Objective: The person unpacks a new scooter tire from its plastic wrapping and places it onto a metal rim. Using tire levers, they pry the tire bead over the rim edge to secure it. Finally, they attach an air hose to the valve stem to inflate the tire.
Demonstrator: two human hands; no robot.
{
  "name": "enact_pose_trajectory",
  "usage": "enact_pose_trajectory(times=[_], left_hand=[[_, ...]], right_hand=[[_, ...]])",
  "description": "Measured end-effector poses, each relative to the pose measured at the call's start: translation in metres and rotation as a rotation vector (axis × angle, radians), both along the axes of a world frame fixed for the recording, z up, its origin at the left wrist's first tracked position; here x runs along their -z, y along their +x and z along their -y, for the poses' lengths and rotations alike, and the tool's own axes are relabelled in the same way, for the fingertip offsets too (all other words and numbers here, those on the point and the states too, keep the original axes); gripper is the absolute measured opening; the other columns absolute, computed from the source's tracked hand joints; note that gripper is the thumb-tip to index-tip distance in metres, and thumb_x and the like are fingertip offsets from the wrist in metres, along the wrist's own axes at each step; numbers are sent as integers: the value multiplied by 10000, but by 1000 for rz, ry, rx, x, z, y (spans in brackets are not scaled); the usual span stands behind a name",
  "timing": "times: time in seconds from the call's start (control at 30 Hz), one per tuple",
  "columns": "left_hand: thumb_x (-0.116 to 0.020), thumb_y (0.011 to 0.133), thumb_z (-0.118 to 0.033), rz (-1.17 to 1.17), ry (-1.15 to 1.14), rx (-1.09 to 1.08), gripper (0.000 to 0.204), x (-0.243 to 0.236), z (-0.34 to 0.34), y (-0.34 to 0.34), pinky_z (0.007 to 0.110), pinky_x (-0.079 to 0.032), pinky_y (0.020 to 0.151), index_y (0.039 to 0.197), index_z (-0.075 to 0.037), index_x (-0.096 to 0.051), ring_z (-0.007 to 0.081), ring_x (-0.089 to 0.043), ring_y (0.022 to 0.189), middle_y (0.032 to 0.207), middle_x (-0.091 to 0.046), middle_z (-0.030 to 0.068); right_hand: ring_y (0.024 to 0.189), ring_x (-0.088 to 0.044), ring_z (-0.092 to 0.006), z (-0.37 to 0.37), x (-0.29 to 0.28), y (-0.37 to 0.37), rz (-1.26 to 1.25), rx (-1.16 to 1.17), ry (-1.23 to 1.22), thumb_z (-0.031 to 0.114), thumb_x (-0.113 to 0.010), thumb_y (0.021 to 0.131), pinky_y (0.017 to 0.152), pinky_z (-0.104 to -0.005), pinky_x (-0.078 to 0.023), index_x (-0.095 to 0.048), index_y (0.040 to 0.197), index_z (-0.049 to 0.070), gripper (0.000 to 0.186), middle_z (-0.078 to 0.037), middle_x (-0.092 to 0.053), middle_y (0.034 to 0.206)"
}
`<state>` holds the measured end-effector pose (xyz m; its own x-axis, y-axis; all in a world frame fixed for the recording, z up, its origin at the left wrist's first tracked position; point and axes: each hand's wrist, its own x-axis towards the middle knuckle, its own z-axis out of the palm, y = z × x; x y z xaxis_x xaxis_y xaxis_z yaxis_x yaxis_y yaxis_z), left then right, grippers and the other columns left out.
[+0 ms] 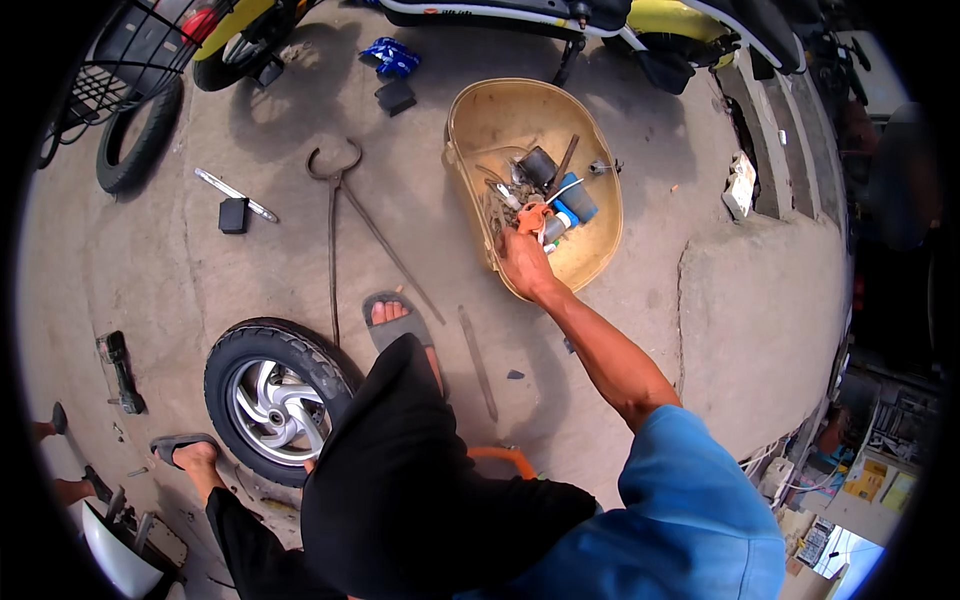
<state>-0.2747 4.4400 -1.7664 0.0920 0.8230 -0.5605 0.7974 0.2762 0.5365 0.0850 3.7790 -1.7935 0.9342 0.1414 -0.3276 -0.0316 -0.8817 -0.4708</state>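
Observation:
My right hand [525, 265] reaches down into a tan plastic tub [592, 258]. Its fingers are bent together beside an orange piece [536, 216]; what they hold, if anything, is hidden. Around it lie a dark cylinder [538, 168], a blue-grey cup-like piece [578, 197], a rusty bar [564, 163] and small metal parts. Beside my leg, a black tyre on a silver spoked wheel [275, 412] lies on the ground. Only a bit of skin, apparently my left hand [309, 465], shows at the wheel's edge behind my knee; its fingers are mostly hidden.
Long rusty tongs [334, 215] lie left of the tub, with a flat bar [478, 362] nearer me. A silver pen-like tool [236, 195], a black block [233, 216] and a dark tool [121, 372] lie farther left. Yellow two-wheelers [680, 20] and a loose tyre [140, 135] stand beyond.

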Motion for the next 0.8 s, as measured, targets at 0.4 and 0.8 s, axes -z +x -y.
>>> enact_pose_trajectory(times=[0.4, 0.8], left_hand=[[-792, 883, -550, -93, -121, -198, 1194, 114, 142, -114, 497, -489, 1125, 1563, 198, -159, 397, -583, 1332, 1547, -466, 349], [-807, 872, -516, -73, -97, -210, 1276, 137, 198, -156, 394, -427, 1209, 1547, 287, -81, 386, -556, 1381, 1580, -412, 401]], right_hand=[[1107, -712, -453, 15, 15, 63, 62, -140, -311, 205, -620, 973, 946, -581, -554, -795, 1153, 70, 285, -221, -731, 1156], [1407, -483, -370, -35, 14, 92, -75, -37, -587, 469, -697, 984, 1129, -593, -416, -767, 1326, 69, 531, -131, -543, 1503]])
